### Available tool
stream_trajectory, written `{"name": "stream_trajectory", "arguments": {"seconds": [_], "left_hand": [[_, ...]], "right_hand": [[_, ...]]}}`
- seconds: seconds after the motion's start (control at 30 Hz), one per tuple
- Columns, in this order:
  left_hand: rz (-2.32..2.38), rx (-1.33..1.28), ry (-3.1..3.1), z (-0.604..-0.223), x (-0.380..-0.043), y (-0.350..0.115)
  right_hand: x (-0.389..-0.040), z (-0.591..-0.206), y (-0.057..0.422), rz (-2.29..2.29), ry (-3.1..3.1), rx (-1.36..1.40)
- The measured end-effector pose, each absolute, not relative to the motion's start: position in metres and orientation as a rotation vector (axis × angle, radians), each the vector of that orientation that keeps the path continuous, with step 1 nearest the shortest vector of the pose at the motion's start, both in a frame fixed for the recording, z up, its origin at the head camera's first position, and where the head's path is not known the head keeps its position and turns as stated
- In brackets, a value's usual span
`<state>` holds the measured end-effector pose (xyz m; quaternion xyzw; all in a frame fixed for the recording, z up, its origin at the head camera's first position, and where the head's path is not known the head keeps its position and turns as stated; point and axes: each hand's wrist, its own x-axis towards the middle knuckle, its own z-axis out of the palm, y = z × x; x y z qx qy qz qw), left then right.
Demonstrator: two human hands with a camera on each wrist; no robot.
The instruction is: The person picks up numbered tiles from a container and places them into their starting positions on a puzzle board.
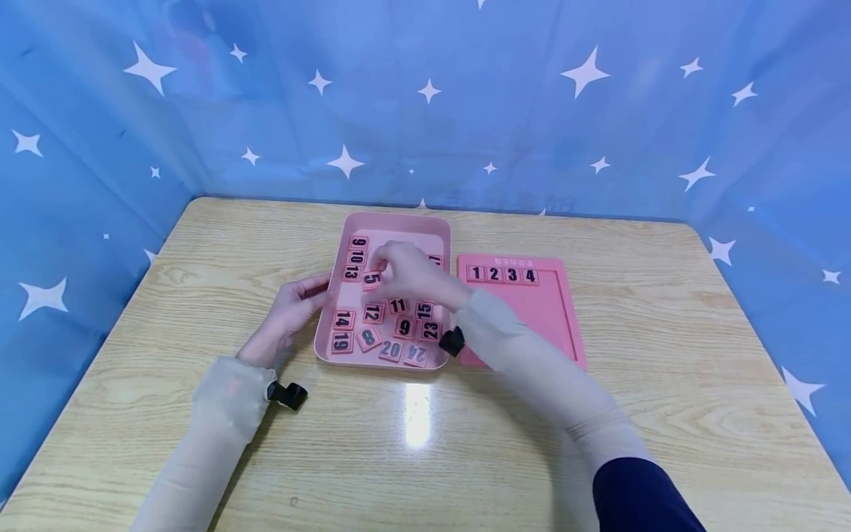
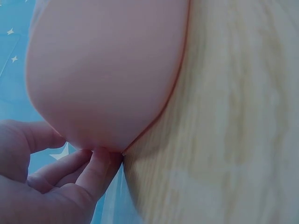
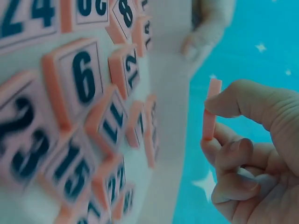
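Note:
My right hand [image 1: 412, 270] is over the pink tray [image 1: 399, 220], pinching a number tile [image 1: 372, 279] marked 5 between thumb and finger. In the right wrist view, that tile [image 3: 212, 109] shows edge-on, and the other fingers are curled in. My left hand [image 1: 292, 310] rests against the tray's left side. Its thumb and fingers touch the outer wall [image 2: 112, 74] in the left wrist view. Loose tiles lie scattered in the tray, among them the 11 tile [image 1: 397, 306], the 12 tile [image 1: 373, 313] and the 9 tile [image 3: 81, 79].
A pink number board [image 1: 532, 310] lies right of the tray, partly behind my right forearm. Its top row holds tiles 1, 2, 3 and 4 [image 1: 530, 275]. Both rest on a wooden table [image 1: 372, 458], with a blue star-patterned curtain [image 1: 412, 133] behind.

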<state>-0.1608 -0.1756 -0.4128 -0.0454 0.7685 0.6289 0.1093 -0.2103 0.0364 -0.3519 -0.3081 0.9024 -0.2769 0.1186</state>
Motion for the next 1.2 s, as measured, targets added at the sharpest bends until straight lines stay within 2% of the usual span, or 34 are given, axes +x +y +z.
{"name": "stream_trajectory", "arguments": {"seconds": [0.37,0.7,1.03,1.2], "left_hand": [[1.842,-0.15,2.26,-0.412,-0.159,-0.175],[1.821,-0.112,2.289,-0.413,-0.159,-0.174],[1.821,-0.111,2.292,-0.414,-0.158,-0.175],[1.819,-0.136,2.272,-0.413,-0.159,-0.175]], "right_hand": [[-0.197,-0.347,0.133,-0.884,2.688,-0.831],[-0.183,-0.363,0.209,-0.911,2.742,-0.766],[-0.181,-0.376,0.253,-0.795,2.78,-0.68],[-0.182,-0.383,0.265,-0.737,2.81,-0.723]]}}
